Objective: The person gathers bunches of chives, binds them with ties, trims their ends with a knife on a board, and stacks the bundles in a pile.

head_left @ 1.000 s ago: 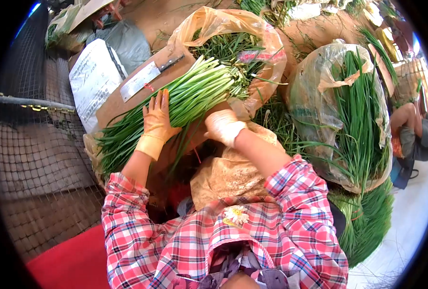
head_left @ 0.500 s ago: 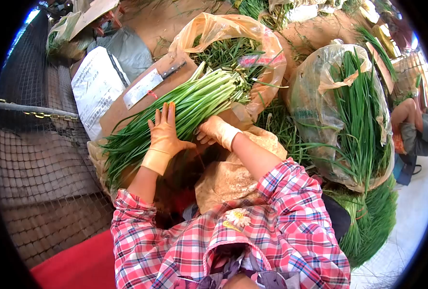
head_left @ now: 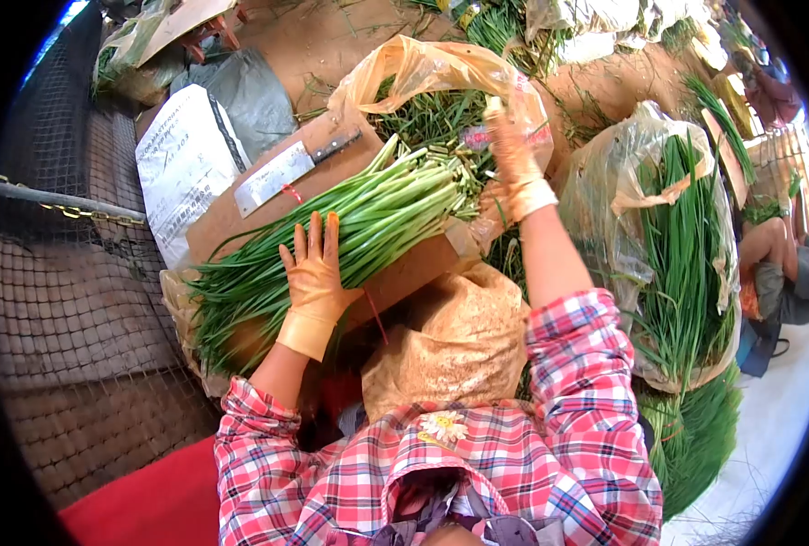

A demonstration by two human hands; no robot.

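Note:
A thick bundle of long green stalks (head_left: 368, 214) lies across a brown board (head_left: 222, 218), its pale cut ends at the right. My gloved left hand (head_left: 316, 282) rests on the bundle's near side with its fingers spread. My gloved right hand (head_left: 514, 159) is raised beyond the pale ends, over the rim of an orange plastic bag (head_left: 414, 56) holding green trimmings. Its fingers look pressed together, and what they hold, if anything, cannot be made out. A cleaver (head_left: 282, 175) with a dark handle lies on the board behind the bundle.
A clear bag (head_left: 596, 191) of green stalks stands at the right, with a tied bundle (head_left: 705, 437) below it. A white printed sack (head_left: 186, 164) lies at the left beside wire mesh (head_left: 68, 318). Another person's bare leg (head_left: 764, 246) shows at far right.
My right hand has moved from the near edge of the bundle up and right to the orange bag. My left hand stays spread on the stalks.

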